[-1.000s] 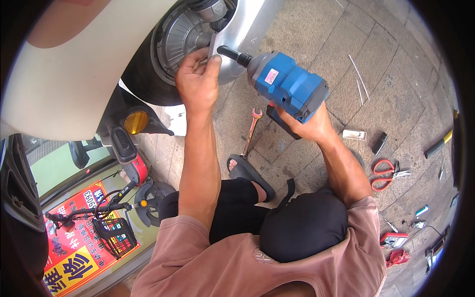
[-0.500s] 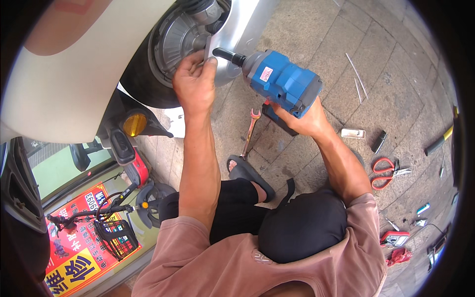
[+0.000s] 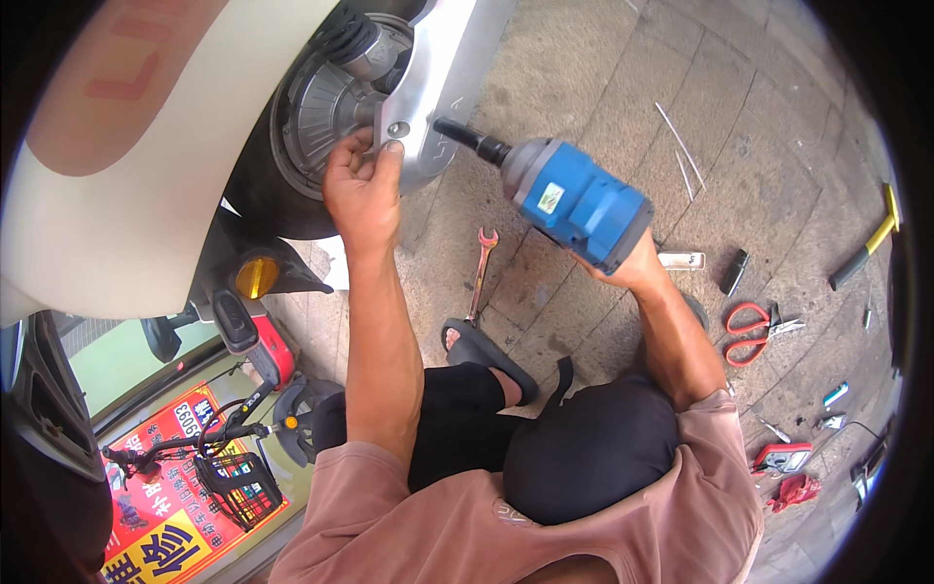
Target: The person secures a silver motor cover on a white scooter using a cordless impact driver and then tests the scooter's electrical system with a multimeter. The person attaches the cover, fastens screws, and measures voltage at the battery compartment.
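My left hand [image 3: 365, 200] pinches the edge of a silver metal plate [image 3: 433, 97] beside a wheel hub [image 3: 326, 115]. Its thumb presses just below a round hole in the plate, and its fingertips go behind. In my right hand [image 3: 634, 265] is a blue impact wrench [image 3: 584, 200], gripped by the handle, which is mostly hidden under the tool body. The wrench's black socket [image 3: 467, 134] points at the plate, a short gap to the right of the hole. Dark tyre rubber [image 3: 261, 195] curves around the hub.
An open-end spanner [image 3: 483, 268] lies on the paving by my sandal. To the right are red-handled scissors [image 3: 759, 331], a black cylinder [image 3: 736, 273] and a yellow-and-black hammer [image 3: 866, 251]. The cream scooter body [image 3: 126, 214] fills the upper left, above a small basket [image 3: 238, 484].
The impact wrench has drawn back right and downward from the plate, uncovering the hole. My left hand keeps its hold on the plate edge. The whole view has shifted slightly.
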Available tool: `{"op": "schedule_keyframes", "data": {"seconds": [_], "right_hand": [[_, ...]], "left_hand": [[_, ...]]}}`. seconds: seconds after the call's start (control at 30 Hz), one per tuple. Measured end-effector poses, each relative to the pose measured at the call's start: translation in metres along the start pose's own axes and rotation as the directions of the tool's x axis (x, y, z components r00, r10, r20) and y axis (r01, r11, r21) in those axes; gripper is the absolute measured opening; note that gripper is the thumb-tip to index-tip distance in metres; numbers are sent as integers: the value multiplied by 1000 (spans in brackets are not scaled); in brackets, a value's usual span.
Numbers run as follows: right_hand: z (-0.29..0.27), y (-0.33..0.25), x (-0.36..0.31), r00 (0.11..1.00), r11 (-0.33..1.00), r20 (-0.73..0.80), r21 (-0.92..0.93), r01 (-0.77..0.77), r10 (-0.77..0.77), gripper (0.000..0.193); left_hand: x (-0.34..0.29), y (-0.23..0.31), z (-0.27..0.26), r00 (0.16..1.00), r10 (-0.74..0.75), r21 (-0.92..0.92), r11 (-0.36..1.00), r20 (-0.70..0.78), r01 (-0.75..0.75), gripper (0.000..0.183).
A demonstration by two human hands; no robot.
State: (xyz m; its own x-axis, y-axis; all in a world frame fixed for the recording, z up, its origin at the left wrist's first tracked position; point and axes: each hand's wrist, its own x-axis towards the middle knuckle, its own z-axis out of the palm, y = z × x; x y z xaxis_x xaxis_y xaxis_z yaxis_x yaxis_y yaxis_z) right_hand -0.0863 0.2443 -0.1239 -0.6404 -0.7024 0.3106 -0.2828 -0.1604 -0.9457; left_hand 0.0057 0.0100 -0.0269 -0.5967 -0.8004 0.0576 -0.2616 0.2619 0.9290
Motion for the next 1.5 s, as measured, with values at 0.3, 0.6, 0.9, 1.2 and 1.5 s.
{"op": "schedule_keyframes", "data": {"seconds": [0.3, 0.6, 0.9, 1.2, 1.5], "right_hand": [[-49, 15, 17, 900, 870, -185, 388, -303, 396, 33], [-68, 34, 53, 858, 777, -189, 547, -312, 478, 26], [-82, 60, 101, 889, 710, -84, 638, -298, 449, 33], [-78, 72, 115, 902, 711, -33, 629, -316, 430, 32], [-91, 71, 121, 926, 838, -102, 471, -277, 363, 32]], "left_hand": [[4, 5, -1, 999, -24, 132, 991, -26, 27, 30], [-3, 18, 3, 997, -69, 271, 960, -18, 72, 38], [-7, 14, 21, 999, 29, 434, 900, 19, -34, 51], [-7, 14, 18, 1000, -24, 384, 923, -9, 25, 50], [-7, 15, 17, 999, -36, 368, 929, -19, 40, 50]]}}
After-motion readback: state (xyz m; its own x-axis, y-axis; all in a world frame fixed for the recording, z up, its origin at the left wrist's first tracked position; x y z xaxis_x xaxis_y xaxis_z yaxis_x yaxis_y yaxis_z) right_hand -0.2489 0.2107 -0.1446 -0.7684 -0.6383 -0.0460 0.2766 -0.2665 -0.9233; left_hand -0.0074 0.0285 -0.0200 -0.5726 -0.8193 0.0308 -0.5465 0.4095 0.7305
